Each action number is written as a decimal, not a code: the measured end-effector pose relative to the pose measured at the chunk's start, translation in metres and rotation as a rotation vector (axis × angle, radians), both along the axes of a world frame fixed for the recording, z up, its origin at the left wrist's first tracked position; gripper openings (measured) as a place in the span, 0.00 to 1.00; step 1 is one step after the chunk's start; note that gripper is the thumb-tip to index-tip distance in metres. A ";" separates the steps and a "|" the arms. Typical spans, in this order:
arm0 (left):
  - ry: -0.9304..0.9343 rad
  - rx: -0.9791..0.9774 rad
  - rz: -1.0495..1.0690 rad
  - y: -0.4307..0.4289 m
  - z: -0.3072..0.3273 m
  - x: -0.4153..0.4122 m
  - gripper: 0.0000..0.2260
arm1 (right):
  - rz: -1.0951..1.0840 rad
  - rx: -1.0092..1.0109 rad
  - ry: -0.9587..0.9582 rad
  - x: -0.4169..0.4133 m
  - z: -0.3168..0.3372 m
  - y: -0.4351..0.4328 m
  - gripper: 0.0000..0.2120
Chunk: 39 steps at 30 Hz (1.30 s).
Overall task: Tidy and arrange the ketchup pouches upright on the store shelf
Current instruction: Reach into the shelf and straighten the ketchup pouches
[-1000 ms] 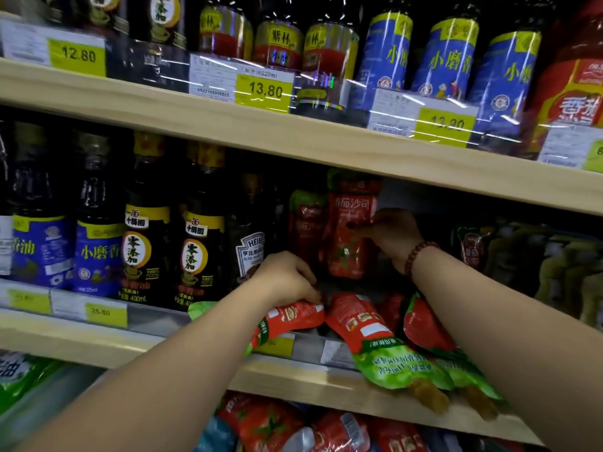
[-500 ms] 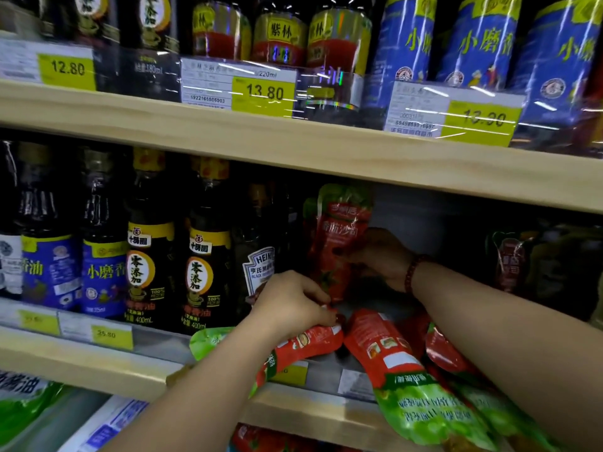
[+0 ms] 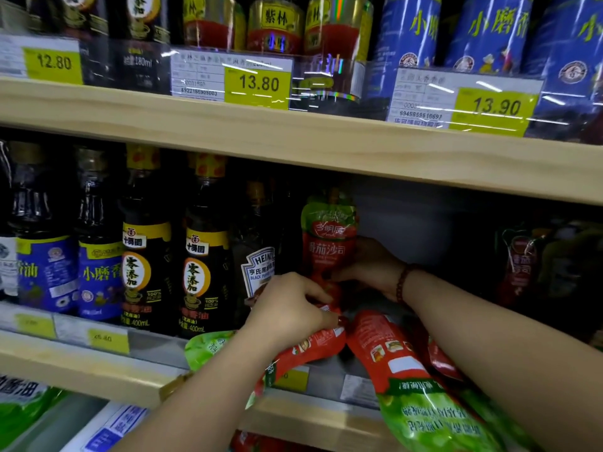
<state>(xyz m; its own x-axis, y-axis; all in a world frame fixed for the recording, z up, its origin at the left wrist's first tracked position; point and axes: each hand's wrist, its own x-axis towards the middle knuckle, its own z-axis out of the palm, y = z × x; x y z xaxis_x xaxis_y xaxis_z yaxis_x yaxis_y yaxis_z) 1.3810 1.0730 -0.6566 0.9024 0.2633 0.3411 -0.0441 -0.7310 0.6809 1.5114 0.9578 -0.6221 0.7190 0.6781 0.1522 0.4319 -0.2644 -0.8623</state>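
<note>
A red and green ketchup pouch stands upright deep on the middle shelf. My right hand reaches in from the right and holds its lower part. My left hand grips a second pouch that lies on its side over the shelf's front edge. Two more pouches hang upside down over that edge, under my right forearm. Another upright pouch stands in shadow at the far right.
Dark sauce bottles and a Heinz bottle stand just left of the pouches. The wooden upper shelf carries bottles and yellow price tags. More packets lie on the shelf below.
The view has moved closer to the shelf. My right hand has stood the pouch more upright, further back. My left hand keeps its hold on the lying pouch.
</note>
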 end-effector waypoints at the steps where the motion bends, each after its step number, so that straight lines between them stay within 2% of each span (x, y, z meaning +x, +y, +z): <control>1: 0.003 0.000 0.000 0.000 0.000 0.000 0.15 | 0.002 -0.009 -0.007 0.000 0.000 -0.001 0.21; 17: 0.027 -0.027 0.005 0.000 0.001 -0.001 0.15 | -0.119 0.037 -0.020 0.003 -0.005 0.002 0.16; 24: 0.062 -0.005 0.024 -0.001 0.004 -0.001 0.15 | -0.156 -0.035 -0.053 -0.005 0.002 0.002 0.18; 28: 0.062 0.014 0.037 0.000 0.003 -0.001 0.15 | -0.207 -0.076 -0.124 -0.014 0.019 -0.007 0.11; 31: 0.079 0.056 0.047 0.002 0.005 -0.001 0.15 | -0.242 -0.009 -0.138 -0.027 0.034 -0.024 0.10; 35: 0.098 0.102 0.056 -0.001 0.009 -0.004 0.12 | -0.289 0.005 -0.178 -0.054 0.038 -0.073 0.18; 39: 0.085 0.071 0.056 -0.011 0.015 -0.005 0.09 | -0.325 0.051 -0.178 -0.084 0.036 -0.137 0.16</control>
<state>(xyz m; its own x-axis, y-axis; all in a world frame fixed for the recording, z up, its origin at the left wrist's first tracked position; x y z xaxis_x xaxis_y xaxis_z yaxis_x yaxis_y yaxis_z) 1.3760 1.0616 -0.6417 0.9134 0.2916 0.2840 0.0534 -0.7775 0.6266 1.4275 0.8207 -0.5862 0.8548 0.4073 0.3215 0.4765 -0.3709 -0.7971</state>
